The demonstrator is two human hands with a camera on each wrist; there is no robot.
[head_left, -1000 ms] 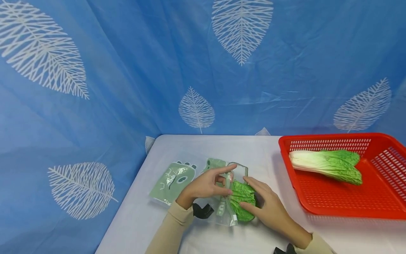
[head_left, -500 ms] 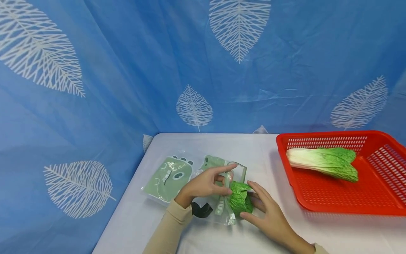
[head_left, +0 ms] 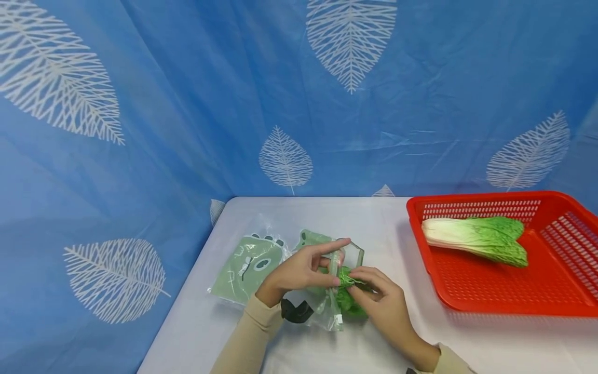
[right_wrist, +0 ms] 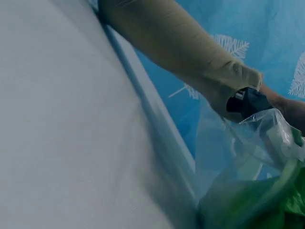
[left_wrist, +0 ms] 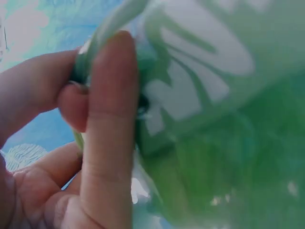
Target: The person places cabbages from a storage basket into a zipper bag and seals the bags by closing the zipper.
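My left hand (head_left: pixel 301 270) pinches the rim of a clear zip bag (head_left: pixel 337 317) with green print, seen close in the left wrist view, where the thumb (left_wrist: pixel 112 86) presses on the bag's edge. A Chinese cabbage (head_left: pixel 347 304) lies partly inside the bag, its crumpled green leaves at the mouth. My right hand (head_left: pixel 388 306) pinches these leaves with curled fingers and thumb. The right wrist view shows the bag (right_wrist: pixel 257 138) and green leaves (right_wrist: pixel 295 205) at the lower right, but not the right hand itself.
Another clear bag with a green cartoon face (head_left: pixel 249 267) lies flat at the left. A red basket (head_left: pixel 495 306) stands on the right with a second Chinese cabbage (head_left: pixel 476 239) in it. Beneath is a white table (head_left: pixel 374 218), with a blue leaf-patterned cloth (head_left: pixel 210 104) behind.
My right hand has moved left and its spread fingers have closed on the leaves. The leaves have been gathered and folded towards the bag's mouth. My left hand stays on the rim.
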